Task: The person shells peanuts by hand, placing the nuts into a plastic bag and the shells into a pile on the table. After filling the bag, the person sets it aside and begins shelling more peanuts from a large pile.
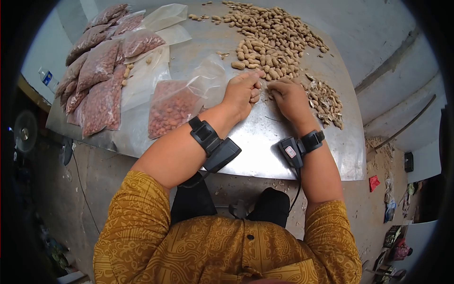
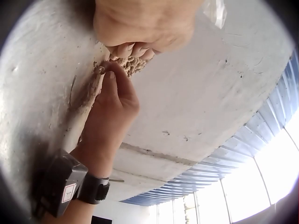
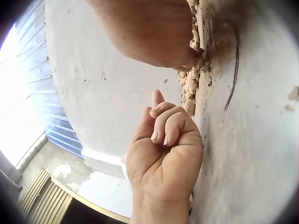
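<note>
My left hand (image 1: 242, 94) is just above the metal table beside the peanut pile, its fingers curled toward the palm. In the right wrist view the left hand (image 3: 166, 154) shows its palm side, with no object visible among the bent fingers. Close on its right, my right hand (image 1: 291, 100) is low at the near edge of the unshelled peanuts (image 1: 269, 42). Thumb and forefinger of the right hand (image 2: 110, 109) come together on a small peanut (image 2: 101, 70) in the left wrist view, mostly hidden by the fingertips.
A clear bag of red peanut kernels (image 1: 172, 109) lies left of my left forearm. Several filled bags (image 1: 99, 66) are stacked at the far left, beside empty plastic bags (image 1: 146, 78). Broken shells (image 1: 326, 102) form a heap right of my right hand. The metal table's (image 1: 331, 161) front edge is near my body.
</note>
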Available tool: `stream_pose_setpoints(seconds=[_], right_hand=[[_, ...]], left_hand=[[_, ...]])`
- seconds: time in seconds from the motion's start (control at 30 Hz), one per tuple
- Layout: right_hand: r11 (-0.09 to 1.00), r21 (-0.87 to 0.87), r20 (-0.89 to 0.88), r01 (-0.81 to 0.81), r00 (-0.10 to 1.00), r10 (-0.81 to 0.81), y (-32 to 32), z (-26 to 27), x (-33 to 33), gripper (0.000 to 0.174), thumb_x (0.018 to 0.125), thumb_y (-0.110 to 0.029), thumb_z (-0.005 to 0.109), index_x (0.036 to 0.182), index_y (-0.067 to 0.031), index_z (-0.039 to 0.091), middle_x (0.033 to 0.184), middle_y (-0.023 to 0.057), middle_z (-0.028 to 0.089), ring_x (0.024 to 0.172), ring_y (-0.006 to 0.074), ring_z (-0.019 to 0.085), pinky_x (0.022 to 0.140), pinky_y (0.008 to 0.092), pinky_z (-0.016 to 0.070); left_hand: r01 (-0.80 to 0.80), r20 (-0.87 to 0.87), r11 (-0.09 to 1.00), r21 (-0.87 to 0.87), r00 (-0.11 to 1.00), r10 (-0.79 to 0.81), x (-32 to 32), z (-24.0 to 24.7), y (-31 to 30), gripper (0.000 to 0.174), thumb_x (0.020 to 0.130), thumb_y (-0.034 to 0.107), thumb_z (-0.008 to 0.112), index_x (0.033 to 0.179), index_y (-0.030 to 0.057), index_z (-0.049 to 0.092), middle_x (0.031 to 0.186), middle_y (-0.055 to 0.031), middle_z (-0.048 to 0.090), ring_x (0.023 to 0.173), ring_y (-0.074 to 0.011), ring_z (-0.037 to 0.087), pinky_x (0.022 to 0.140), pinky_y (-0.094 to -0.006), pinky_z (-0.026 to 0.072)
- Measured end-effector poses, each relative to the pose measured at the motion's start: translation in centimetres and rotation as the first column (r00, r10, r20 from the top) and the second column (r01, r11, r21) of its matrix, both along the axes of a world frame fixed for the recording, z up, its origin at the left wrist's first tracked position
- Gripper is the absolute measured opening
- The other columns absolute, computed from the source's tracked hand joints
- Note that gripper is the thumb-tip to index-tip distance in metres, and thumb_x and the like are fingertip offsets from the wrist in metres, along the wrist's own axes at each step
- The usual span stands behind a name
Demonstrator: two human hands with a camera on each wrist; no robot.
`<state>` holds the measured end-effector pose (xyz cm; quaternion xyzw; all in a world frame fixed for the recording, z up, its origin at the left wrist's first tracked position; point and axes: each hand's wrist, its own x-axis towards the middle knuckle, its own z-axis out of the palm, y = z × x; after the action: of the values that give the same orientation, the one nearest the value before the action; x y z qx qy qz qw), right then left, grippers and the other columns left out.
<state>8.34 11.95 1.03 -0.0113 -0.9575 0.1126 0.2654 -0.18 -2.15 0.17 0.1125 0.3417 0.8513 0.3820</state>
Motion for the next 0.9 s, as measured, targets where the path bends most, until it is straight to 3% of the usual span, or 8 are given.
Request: stream_pose_setpoints(seconds=[0.3, 0.4, 0.43, 0.5, 0.57, 0.6, 0.7, 0.9], right_hand=[[0.992, -0.124, 0.065, 0.016, 0.998, -0.008, -0.6, -0.2, 0.2, 0.01, 0.075, -0.01, 0.059, 0.083, -0.0073, 0.061, 0.084, 0.0104, 0.057, 0.086, 0.0305, 0.053, 0.075, 0.0385, 0.0437], [0.998, -0.066, 0.057, 0.004, 0.998, -0.001, -0.2, -0.5, 0.0, 0.012, 0.075, -0.011, 0.061, 0.086, -0.0064, 0.061, 0.083, 0.0093, 0.059, 0.081, 0.0267, 0.057, 0.071, 0.0362, 0.0455], [0.965, -0.263, 0.049, 0.009, 0.999, 0.004, -0.1, -0.5, 0.0, 0.012, 0.075, -0.011, 0.062, 0.086, -0.0054, 0.061, 0.083, 0.0087, 0.06, 0.078, 0.0244, 0.058, 0.069, 0.0346, 0.0462], [0.785, -0.619, 0.032, 0.013, 0.999, 0.009, -0.2, -0.3, 0.1, 0.012, 0.077, -0.01, 0.064, 0.087, -0.0034, 0.061, 0.083, 0.0075, 0.063, 0.073, 0.0198, 0.06, 0.064, 0.0313, 0.0475], [0.461, -0.877, -0.115, -0.136, 0.991, 0.075, 0.2, -0.1, 0.2, 0.014, 0.078, -0.01, 0.064, 0.088, -0.0012, 0.061, 0.083, 0.0069, 0.063, 0.069, 0.0159, 0.06, 0.062, 0.0271, 0.048], [0.261, -0.942, -0.194, -0.209, 0.978, 0.082, 0.3, 0.2, 0.3, 0.015, 0.079, -0.011, 0.065, 0.089, -0.0002, 0.061, 0.083, 0.0067, 0.063, 0.068, 0.014, 0.06, 0.06, 0.0251, 0.0482], [-0.056, -0.96, -0.279, -0.275, 0.958, 0.065, -0.4, 1.0, 0.8, 0.013, 0.081, -0.008, 0.062, 0.09, 0.0013, 0.06, 0.083, 0.0068, 0.063, 0.068, 0.0133, 0.059, 0.062, 0.0227, 0.0491], [-0.212, -0.943, -0.299, -0.258, 0.935, 0.193, -0.3, 0.8, 0.9, 0.016, 0.083, -0.006, 0.06, 0.097, 0.0008, 0.058, 0.083, 0.0078, 0.062, 0.066, 0.0135, 0.059, 0.06, 0.0225, 0.05]], left_hand=[[0.034, -0.042, 0.997, -0.068, 0.998, -0.037, 0.2, -0.1, 0.0, 0.022, 0.089, 0.011, 0.048, 0.107, -0.0015, 0.052, 0.07, -0.0005, 0.046, 0.049, -0.0055, 0.036, 0.043, -0.0178, 0.0293], [0.064, -0.05, 0.995, -0.072, 0.996, -0.068, 0.1, -0.2, 0.0, 0.021, 0.089, 0.011, 0.049, 0.107, -0.0007, 0.053, 0.071, -0.0004, 0.047, 0.05, -0.0053, 0.036, 0.044, -0.0176, 0.0296], [0.068, -0.054, 0.995, -0.069, 0.996, -0.071, 0.1, -0.2, 0.0, 0.021, 0.088, 0.01, 0.05, 0.106, -0.0005, 0.053, 0.071, -0.0003, 0.047, 0.05, -0.0053, 0.037, 0.044, -0.0175, 0.0296], [0.067, -0.071, 0.995, -0.07, 0.995, -0.072, 0.2, -0.2, 0.0, 0.02, 0.087, 0.009, 0.053, 0.105, -0.0001, 0.054, 0.071, 0.0, 0.047, 0.05, -0.0051, 0.037, 0.043, -0.0175, 0.0296], [0.058, -0.097, 0.995, -0.078, 0.993, -0.066, 0.4, 0.1, -0.1, 0.02, 0.086, 0.008, 0.055, 0.105, 0.0002, 0.055, 0.07, 0.0003, 0.048, 0.05, -0.0048, 0.037, 0.043, -0.0176, 0.0293], [0.059, -0.136, 0.995, -0.078, 0.988, -0.069, 0.6, 0.2, -0.1, 0.021, 0.085, 0.008, 0.056, 0.105, 0.0003, 0.056, 0.07, 0.0004, 0.049, 0.05, -0.0045, 0.037, 0.043, -0.0174, 0.0292], [0.054, -0.239, 0.995, -0.084, 0.968, -0.073, 1.2, 0.7, -0.2, 0.022, 0.084, 0.007, 0.059, 0.104, 0.0005, 0.057, 0.072, 0.0004, 0.052, 0.05, -0.0037, 0.038, 0.043, -0.0171, 0.0287], [0.012, -0.364, 0.997, -0.072, 0.931, -0.037, 1.6, 0.8, -0.1, 0.023, 0.084, 0.009, 0.06, 0.105, 0.0013, 0.059, 0.078, -0.0002, 0.057, 0.052, -0.0022, 0.041, 0.043, -0.0161, 0.0287]])
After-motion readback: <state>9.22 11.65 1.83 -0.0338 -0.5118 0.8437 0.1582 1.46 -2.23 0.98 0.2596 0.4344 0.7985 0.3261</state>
